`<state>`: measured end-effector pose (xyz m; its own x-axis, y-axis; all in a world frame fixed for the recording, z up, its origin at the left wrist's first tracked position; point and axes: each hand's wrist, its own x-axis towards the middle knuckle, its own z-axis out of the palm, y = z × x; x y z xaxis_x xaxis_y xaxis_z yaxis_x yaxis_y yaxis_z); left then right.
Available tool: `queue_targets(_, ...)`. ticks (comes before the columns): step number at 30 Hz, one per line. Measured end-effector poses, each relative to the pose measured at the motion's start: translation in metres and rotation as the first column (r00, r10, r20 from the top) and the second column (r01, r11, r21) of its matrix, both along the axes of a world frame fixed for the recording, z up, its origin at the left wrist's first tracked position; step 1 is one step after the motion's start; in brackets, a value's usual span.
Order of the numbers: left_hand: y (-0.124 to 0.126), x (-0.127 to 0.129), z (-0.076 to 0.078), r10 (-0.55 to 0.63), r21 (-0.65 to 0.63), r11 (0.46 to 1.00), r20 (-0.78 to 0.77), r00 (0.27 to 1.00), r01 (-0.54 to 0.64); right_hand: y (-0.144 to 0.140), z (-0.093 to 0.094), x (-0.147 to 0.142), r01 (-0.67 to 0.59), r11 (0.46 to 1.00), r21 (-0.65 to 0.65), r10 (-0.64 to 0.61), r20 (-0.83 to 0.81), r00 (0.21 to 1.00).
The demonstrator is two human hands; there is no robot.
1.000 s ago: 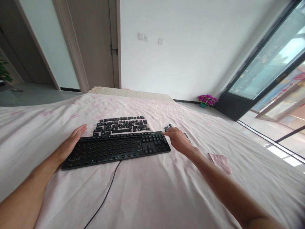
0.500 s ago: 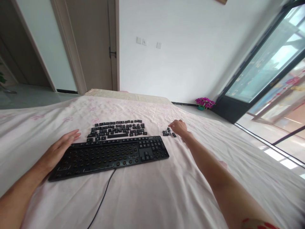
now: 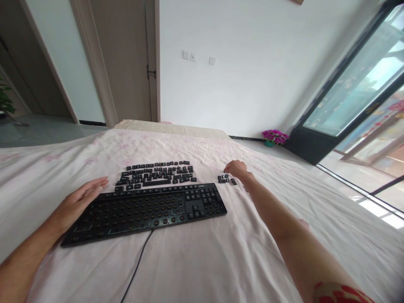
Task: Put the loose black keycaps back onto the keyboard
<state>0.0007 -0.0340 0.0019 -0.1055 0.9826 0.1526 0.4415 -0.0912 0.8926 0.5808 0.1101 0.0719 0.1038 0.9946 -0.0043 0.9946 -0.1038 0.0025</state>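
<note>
One part-bare keyboard (image 3: 145, 213) between the hands; the step seems to be handling loose keycaps one by one.
Dozens in the main keycap group (image 3: 156, 182), too small to count, lie ahead between the hands; about six in the small cluster (image 3: 222, 181) sit just beside the right hand (image 3: 237, 169), fingertips drawn in, pinch unclear, likely calling for a fine grip. Left hand (image 3: 83, 197) extended, apparently bare, over the keyboard's near corner; one cable (image 3: 138, 265).

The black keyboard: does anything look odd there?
Yes. The black plastic keyboard lacks caps across its main block, exposing round key mounts. Loose black keycaps lie on the pale pink floral cloth beyond it, with a smaller cluster near the right hand.
</note>
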Motion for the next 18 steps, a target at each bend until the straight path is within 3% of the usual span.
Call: queue_targets(18,-0.003,0.004,0.009,0.033,-0.051,0.998,0.02,0.999,-0.032,0.007,0.002,0.01,0.027,0.999,-0.039,-0.036,-0.255,0.966)
